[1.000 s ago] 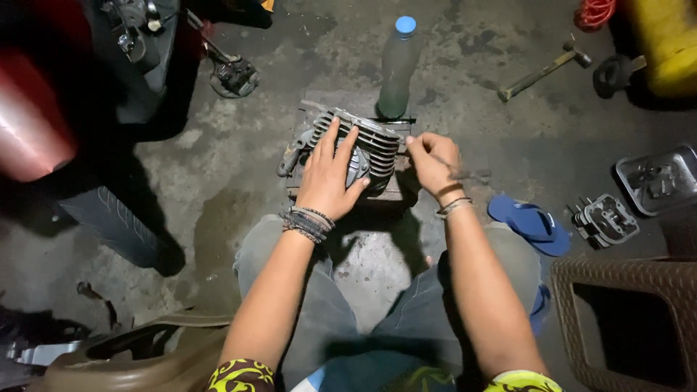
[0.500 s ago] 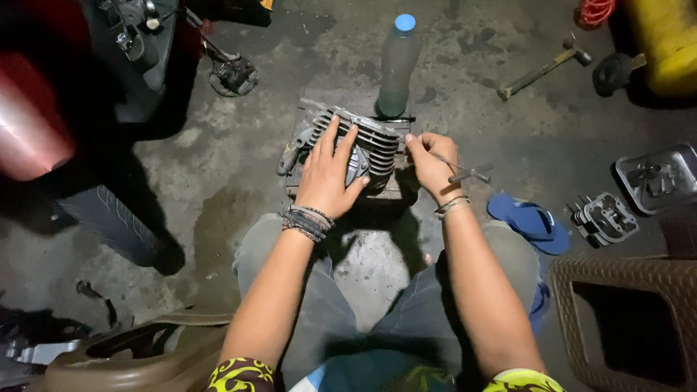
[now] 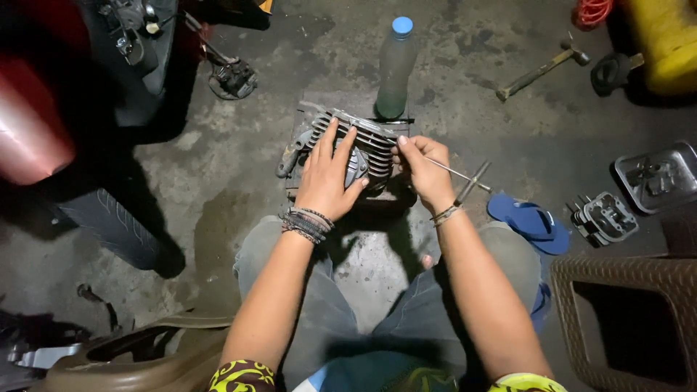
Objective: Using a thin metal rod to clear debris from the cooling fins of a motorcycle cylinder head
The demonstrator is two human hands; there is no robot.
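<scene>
**Finned engine cylinder steadied on the floor, tool held at its right end**

Head view, looking down between your knees. The finned engine cylinder (image 3: pixel 356 149) lies on a dark slab (image 3: pixel 348 109) on the concrete floor (image 3: pixel 218 218), directly ahead of you and within reach of both arms. Its long axis runs left to right, tilted a little so that the right end sits nearer to you. Your left hand (image 3: pixel 327 181) lies flat on top of it, fingers spread across the fins and pressing down. Your right hand (image 3: pixel 425 170) is closed in a pinch around the thin T-handle tool (image 3: pixel 465 178); its knuckles touch the cylinder's right end. The tool's shaft trails away to the right, roughly in line with the cylinder's axis, and the crossbar hangs just beyond your wrist. Whether the tip is seated in the casting you cannot tell, since your fingers hide it. The right hand is therefore the one nearer to the end face, and the left covers the middle.

Surroundings: a clear plastic bottle with a blue cap (image 3: pixel 396 69) stands upright just behind the cylinder; a hammer (image 3: pixel 541 69) lies well apart at upper right; a blue sandal (image 3: pixel 526 221) rests beside your right knee; a small finned metal part (image 3: pixel 606 218) sits further right, near a brown woven basket (image 3: pixel 624 327)
</scene>
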